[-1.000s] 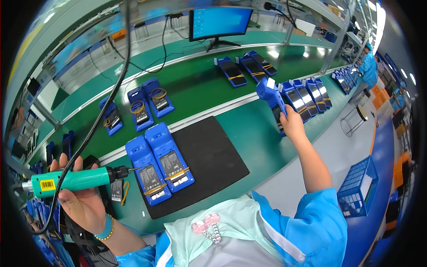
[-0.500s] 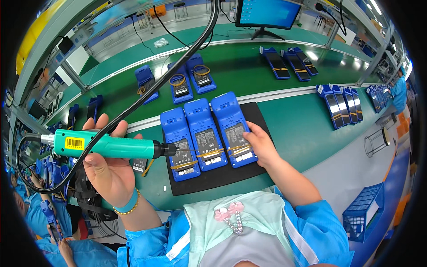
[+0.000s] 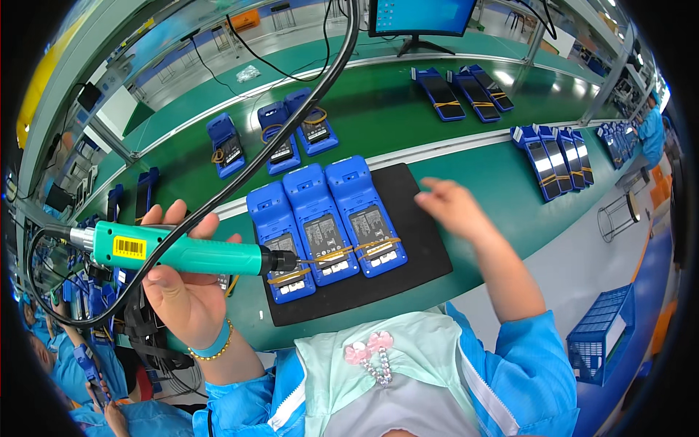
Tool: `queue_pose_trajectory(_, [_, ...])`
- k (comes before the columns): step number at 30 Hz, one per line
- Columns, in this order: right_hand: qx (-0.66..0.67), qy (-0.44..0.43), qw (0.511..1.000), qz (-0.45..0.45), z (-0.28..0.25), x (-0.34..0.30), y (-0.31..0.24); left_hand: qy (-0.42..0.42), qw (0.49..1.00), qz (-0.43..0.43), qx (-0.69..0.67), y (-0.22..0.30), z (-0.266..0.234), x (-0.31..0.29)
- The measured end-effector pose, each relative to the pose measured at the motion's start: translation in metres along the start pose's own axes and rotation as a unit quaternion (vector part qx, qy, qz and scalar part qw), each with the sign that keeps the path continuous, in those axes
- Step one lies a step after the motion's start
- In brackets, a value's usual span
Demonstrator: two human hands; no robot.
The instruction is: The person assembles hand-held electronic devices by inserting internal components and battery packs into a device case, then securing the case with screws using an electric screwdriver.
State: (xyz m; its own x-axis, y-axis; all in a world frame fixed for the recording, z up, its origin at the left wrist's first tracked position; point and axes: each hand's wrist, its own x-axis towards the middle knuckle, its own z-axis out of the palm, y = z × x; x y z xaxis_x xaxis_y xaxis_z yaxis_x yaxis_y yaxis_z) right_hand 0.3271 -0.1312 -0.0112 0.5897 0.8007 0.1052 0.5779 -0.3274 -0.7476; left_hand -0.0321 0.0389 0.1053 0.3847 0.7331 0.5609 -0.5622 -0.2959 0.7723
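My left hand (image 3: 186,302) holds a green electric screwdriver (image 3: 196,255) with a black nose, its thumb below and its fingers behind the body. The tool's bit points right, over the left of three blue handheld terminals (image 3: 271,205). The middle terminal (image 3: 312,197) and right terminal (image 3: 353,188) lie close beside it on a black mat (image 3: 419,240). All three show a dark battery and a yellow rubber band across the lower end. My right hand (image 3: 455,209) is off the terminals, above the mat's right edge, fingers stretched leftward with nothing visible in them.
A black cable (image 3: 291,124) arcs across the view to the screwdriver. Behind the mat, more blue terminals (image 3: 226,149) lie on the green bench, with others (image 3: 542,164) at right. A monitor (image 3: 419,18) stands at the back. A blue basket (image 3: 601,335) is at lower right; co-workers sit at left.
My right hand has let go of the right terminal and moved right, away from it. The view has shifted slightly; my left hand still holds the screwdriver over the left terminal.
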Motion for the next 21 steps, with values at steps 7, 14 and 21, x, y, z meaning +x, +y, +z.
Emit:
queue_pose_trajectory(7, [-0.417, 0.292, 0.841, 0.184, -0.154, 0.022, 0.140, 0.028, 1.000, -0.007, -0.001, -0.003, 0.015, 0.005])
queue_pose_trajectory(14, [-0.509, 0.253, 0.799, 0.194, -0.169, 0.023, 0.210, 0.004, 1.000, -0.027, 0.013, -0.010, 0.026, 0.003])
queue_pose_trajectory(21, [-0.550, 0.215, 0.786, 0.183, -0.177, 0.025, 0.212, 0.020, 0.999, -0.032, 0.001, -0.010, 0.025, 0.006])
